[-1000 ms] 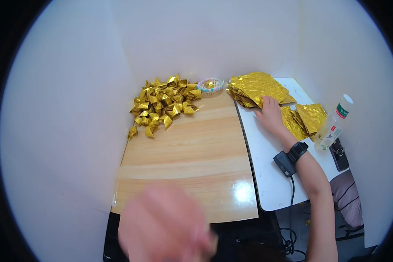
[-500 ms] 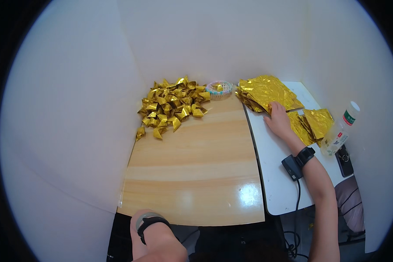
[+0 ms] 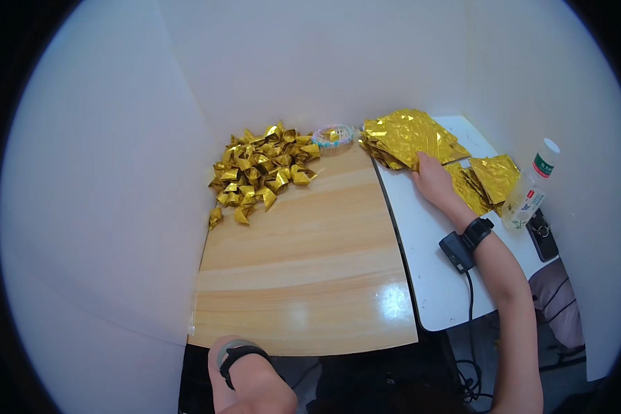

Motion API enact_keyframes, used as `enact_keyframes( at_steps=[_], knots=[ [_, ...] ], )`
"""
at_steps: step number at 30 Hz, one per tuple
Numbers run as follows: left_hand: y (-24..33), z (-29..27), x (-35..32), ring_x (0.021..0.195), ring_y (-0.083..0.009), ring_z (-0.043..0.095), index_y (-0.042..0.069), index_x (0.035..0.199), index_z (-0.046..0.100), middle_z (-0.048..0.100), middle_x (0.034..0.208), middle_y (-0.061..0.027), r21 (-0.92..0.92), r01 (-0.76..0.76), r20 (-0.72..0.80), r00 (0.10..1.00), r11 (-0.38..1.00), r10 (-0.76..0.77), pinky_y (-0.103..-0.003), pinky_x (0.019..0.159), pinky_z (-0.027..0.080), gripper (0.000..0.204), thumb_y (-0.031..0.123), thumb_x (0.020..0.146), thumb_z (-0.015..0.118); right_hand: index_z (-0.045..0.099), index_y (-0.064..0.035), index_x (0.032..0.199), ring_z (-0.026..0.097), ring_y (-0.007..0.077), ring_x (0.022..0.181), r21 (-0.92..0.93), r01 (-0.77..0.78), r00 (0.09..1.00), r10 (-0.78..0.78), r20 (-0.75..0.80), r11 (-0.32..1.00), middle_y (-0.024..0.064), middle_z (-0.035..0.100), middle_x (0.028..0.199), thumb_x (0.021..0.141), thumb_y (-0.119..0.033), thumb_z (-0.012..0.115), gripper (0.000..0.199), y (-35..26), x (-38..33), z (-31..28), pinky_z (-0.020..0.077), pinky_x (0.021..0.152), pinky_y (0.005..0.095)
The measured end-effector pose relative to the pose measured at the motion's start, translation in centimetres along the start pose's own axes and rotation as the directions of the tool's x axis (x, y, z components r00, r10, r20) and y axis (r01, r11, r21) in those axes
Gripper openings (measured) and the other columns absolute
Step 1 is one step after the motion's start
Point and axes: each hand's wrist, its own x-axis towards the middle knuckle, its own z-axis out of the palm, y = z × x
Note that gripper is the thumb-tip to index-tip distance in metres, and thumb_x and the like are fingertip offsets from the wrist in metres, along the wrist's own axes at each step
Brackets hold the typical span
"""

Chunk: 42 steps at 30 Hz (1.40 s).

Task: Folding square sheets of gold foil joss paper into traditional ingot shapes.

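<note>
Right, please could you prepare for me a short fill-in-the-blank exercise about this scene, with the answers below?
The right hand touches the larger stack of sheets, coloured ____.
The small basket stands to the ____ of this stack.
The bottle has a cap coloured ____.
The right wristband is ____.

Missing words: gold; left; white; black.
</note>
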Motion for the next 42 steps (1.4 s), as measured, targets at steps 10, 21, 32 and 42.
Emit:
enact_keyframes(
  at_steps=[10,21,32,42],
  knots=[
    [-4.3,-5.6,-2.5,0.08,-0.0261,0.057,0.005,0.082,0.057,0.059,0.088,-0.0092,0.856,0.408,-0.137,0.771,0.317,-0.622,-0.036,0.07,0.044,0.022,-0.003,0.061,0.06,0.06,-0.0042,0.086,0.06,0.0292,0.07,-0.135,0.029,0.999,-0.035,-0.041,0.99,0.0156,0.059,0.067,0.086,-0.021,0.046,0.022,0.1,0.6,-0.4,0.045,0.063,0.0403],
    [-6.9,-18.9,-14.8,0.116,-0.0245,0.039,0.0,0.131,0.026,0.026,0.134,-0.0189,-0.14,0.961,-0.698,-0.266,-0.237,-0.665,-0.034,0.088,0.04,0.081,0.022,0.068,0.072,0.052,-0.0048,0.106,0.059,0.0085,0.08,0.923,-0.362,0.905,-0.189,0.382,0.133,0.0014,0.06,0.09,0.092,-0.024,0.041,0.026,-6.3,-1.1,-0.6,0.0483,0.069,0.0214],
    [-4.6,-20.5,-18.3,0.087,-0.0231,0.055,0.002,0.118,0.048,0.056,0.097,-0.0127,0.862,0.045,-0.462,0.479,-0.505,-0.746,-0.029,0.077,0.045,0.061,0.01,0.061,0.069,0.036,-0.0061,0.125,0.053,0.007,0.065,0.71,-0.296,0.858,-0.148,0.491,0.639,0.0013,0.055,0.08,0.082,-0.014,0.055,0.047,-6.2,-2.5,1.5,0.0461,0.058,0.0194],
    [-4.7,-21.2,-17.2,0.078,-0.0121,0.058,-0.002,0.096,0.06,0.064,0.086,-0.0071,0.41,0.789,-0.424,-0.28,-0.458,-0.862,-0.025,0.076,0.045,0.044,0.038,0.09,0.043,0.059,-0.0035,0.102,0.059,0.0113,0.071,0.75,-0.358,0.813,-0.209,0.543,0.555,0.0031,0.059,0.087,0.078,-0.007,0.046,0.028,-6.0,-2.2,1.1,0.0468,0.065,0.0228]
  ],
)
